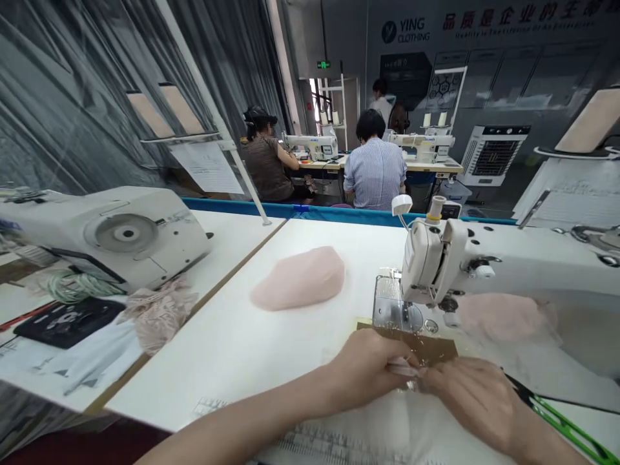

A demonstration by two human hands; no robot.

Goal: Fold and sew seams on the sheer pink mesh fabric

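My left hand point(369, 369) and my right hand point(472, 394) meet at the near edge of the white table, fingers pinched together on a small pale pink piece of fabric point(404, 369). They sit just in front of the needle plate point(393, 310) of a white sewing machine point(484, 271), on a brown paper patch point(431, 345). A pale pink moulded pad point(300, 279) lies on the table to the left of the machine. Another pink pad point(501, 316) rests under the machine arm. More pale fabric lies beneath my wrists.
A second sewing machine point(111, 236) stands on the left table with lace scraps point(157, 313), green cord and a black tray point(68, 321). Green-handled scissors point(564, 423) lie at the right. Two seated people point(375, 165) work at machines further back.
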